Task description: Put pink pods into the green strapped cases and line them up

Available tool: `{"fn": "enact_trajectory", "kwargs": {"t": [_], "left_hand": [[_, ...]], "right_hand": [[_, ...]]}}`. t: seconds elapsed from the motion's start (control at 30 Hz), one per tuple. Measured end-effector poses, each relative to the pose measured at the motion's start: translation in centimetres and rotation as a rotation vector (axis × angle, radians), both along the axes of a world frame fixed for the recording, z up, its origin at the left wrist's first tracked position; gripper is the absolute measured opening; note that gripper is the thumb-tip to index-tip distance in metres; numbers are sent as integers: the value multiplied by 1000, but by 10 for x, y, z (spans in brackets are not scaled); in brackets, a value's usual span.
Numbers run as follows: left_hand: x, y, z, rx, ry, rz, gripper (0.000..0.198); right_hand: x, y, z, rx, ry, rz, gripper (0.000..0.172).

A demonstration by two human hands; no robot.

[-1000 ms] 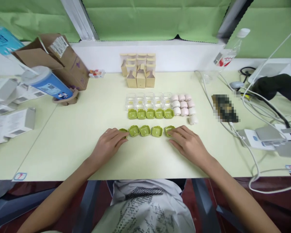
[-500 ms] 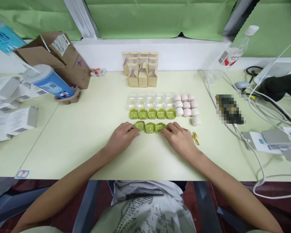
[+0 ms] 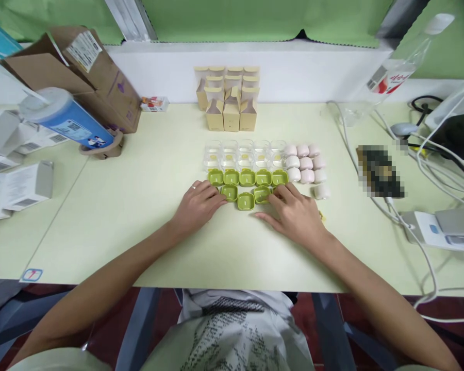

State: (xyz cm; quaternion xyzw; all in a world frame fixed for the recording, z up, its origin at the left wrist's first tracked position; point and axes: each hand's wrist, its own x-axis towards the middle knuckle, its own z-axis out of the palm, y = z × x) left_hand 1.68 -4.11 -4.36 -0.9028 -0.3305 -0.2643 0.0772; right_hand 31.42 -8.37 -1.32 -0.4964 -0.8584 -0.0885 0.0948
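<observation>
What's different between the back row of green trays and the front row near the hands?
The back row runs straight; the front row sags, its middle tray nearest the person. The back row shows five trays; the front row shows three clearly, its ends by the left hand and right hand. Both rows are green, shallow and open-topped.

Blue cup (image 3: 75, 123) beside cardboard box (image 3: 114, 98), left; clear bottle (image 3: 393, 77), right
</observation>
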Motion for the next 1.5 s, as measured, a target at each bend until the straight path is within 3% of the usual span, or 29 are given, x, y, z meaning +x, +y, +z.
{"fn": "enact_trajectory", "kwargs": {"t": [0.2, 0.4, 0.53, 0.7, 0.87, 1.03, 1.17, 1.3, 1.37, 1.5], "left_hand": [[-3, 3, -4, -26, -82, -6, 13], [-20, 4, -5, -96, -215, 51, 38], [-28, 4, -9, -277, -349, 153, 58], [-29, 2, -12, -376, -473, 155, 52], [-25, 0, -10, -347, -530, 145, 39], [-25, 3, -6, -326, -557, 175, 16], [-28, 11, 8, -322, -475, 144, 15], [-27, 25, 24, -422, -300, 113, 38], [-24, 33, 26, -488, -250, 111, 44], [-20, 39, 21, -545, -306, 142, 34]], "right_hand": [[-9, 5, -16, 75, 41, -86, 60], [-12, 2, -22, 140, 40, -157, 55], [-12, 0, -21, 189, 35, -123, 49], [-8, 1, -18, 262, 76, -6, 36], [-20, 10, -10, 137, 124, 192, 31], [-35, 23, -7, 116, 104, 220, 22], [-41, 29, 5, 19, 201, 195, 26], [-54, 48, 27, -117, 215, 148, 23], [-64, 63, 35, -186, 134, 146, 21], [-82, 81, 37, -296, -16, 151, 19]]}}
